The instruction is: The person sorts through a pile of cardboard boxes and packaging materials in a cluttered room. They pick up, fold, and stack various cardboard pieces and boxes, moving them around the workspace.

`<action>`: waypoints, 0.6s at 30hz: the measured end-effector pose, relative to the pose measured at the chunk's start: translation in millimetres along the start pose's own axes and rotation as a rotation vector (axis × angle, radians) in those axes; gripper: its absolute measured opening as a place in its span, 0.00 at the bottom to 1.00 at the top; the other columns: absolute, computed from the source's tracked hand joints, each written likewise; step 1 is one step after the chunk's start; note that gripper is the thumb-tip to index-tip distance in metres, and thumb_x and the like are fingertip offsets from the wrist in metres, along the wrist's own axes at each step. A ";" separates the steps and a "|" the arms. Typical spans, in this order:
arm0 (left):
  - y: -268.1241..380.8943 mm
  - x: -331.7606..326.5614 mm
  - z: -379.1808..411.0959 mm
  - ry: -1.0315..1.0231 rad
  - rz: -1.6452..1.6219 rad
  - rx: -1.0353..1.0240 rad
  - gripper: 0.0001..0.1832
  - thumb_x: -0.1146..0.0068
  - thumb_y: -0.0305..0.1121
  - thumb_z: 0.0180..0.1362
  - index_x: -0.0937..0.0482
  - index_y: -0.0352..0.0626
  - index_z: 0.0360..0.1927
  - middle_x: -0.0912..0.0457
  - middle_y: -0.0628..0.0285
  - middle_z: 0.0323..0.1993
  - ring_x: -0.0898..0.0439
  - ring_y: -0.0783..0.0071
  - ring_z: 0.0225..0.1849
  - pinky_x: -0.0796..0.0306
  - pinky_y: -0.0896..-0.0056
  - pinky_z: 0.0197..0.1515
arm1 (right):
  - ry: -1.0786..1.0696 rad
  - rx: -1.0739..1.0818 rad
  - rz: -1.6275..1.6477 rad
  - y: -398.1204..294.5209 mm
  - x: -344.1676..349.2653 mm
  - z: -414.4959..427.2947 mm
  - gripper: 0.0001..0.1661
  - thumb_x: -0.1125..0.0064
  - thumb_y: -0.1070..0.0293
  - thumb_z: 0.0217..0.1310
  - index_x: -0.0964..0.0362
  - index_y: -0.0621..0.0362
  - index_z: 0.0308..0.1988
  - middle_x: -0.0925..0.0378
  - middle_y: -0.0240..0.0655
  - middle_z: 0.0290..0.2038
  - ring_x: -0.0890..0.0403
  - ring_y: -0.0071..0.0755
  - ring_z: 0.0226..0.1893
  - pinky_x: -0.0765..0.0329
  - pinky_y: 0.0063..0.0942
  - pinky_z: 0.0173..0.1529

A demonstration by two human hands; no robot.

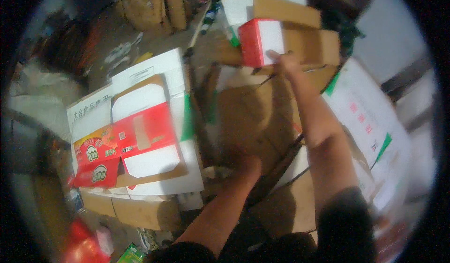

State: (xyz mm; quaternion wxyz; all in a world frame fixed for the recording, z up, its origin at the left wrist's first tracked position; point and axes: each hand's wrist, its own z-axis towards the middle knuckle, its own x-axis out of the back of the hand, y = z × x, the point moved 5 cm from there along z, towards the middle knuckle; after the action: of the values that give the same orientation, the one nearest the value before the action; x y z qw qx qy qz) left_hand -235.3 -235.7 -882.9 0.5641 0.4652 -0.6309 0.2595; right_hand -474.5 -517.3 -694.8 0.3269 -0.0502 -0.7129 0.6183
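My right hand (285, 60) reaches forward and grips the near edge of an opened cardboard box (302, 46), the thumb on its white panel beside a red side. My left hand (246, 161) is low at the middle, in shadow over brown cardboard (242, 115); its fingers are dark and blurred, so what it touches cannot be told. On the left a flattened red and white printed carton (147, 132) lies on a larger white cardboard sheet (167, 66).
A white and green printed cardboard sheet (365, 122) leans at the right. Brown cardboard (151, 6) stands at the far side. A red plastic bag (84, 245) and a green packet (132, 254) lie at the lower left. A pale pole (199, 25) lies beyond.
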 end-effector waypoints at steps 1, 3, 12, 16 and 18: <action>2.5 5.5 -2.9 0.016 0.007 -0.019 0.16 0.48 0.30 0.53 0.18 0.34 0.44 0.25 0.40 0.52 0.34 0.37 0.60 0.52 0.31 0.64 | 0.014 -0.031 0.060 3.7 -3.9 4.3 0.43 0.25 0.49 0.42 0.28 0.79 0.44 0.20 0.53 0.42 0.18 0.43 0.42 0.23 0.37 0.47; 4.7 22.6 -9.2 0.053 0.066 -0.026 0.18 0.49 0.30 0.54 0.18 0.35 0.46 0.27 0.40 0.56 0.39 0.35 0.64 0.60 0.28 0.67 | -0.112 0.104 0.065 -8.7 -13.7 0.4 0.36 0.29 0.48 0.46 0.25 0.74 0.40 0.19 0.53 0.39 0.18 0.43 0.39 0.23 0.36 0.45; 4.1 50.2 -4.4 -0.096 -0.036 -0.094 0.18 0.51 0.33 0.56 0.20 0.36 0.48 0.25 0.42 0.54 0.34 0.40 0.58 0.50 0.36 0.59 | 0.301 0.324 0.123 -177.1 130.6 -131.6 0.25 0.35 0.56 0.54 0.23 0.70 0.40 0.19 0.41 0.36 0.20 0.35 0.35 0.27 0.32 0.42; -1.5 50.1 -3.2 -0.146 -0.044 -0.120 0.19 0.51 0.34 0.56 0.21 0.36 0.48 0.25 0.42 0.53 0.31 0.43 0.55 0.45 0.39 0.56 | 0.235 0.416 0.589 -218.9 206.4 -196.0 0.27 0.36 0.62 0.56 0.30 0.69 0.50 0.22 0.41 0.44 0.22 0.33 0.44 0.28 0.31 0.52; -6.9 56.4 -5.4 -0.170 -0.043 -0.139 0.19 0.51 0.35 0.57 0.21 0.37 0.49 0.25 0.43 0.53 0.30 0.44 0.54 0.43 0.41 0.55 | 0.289 0.402 0.631 -223.2 241.7 -246.1 0.27 0.36 0.64 0.57 0.32 0.68 0.51 0.23 0.41 0.46 0.23 0.35 0.46 0.29 0.33 0.56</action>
State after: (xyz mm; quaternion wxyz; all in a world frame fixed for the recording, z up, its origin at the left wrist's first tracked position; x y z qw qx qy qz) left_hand -222.7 -250.7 -829.2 0.5449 0.4587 -0.6828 0.1628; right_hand -459.0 -244.9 -387.7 0.2212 -0.2885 -0.4738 0.8021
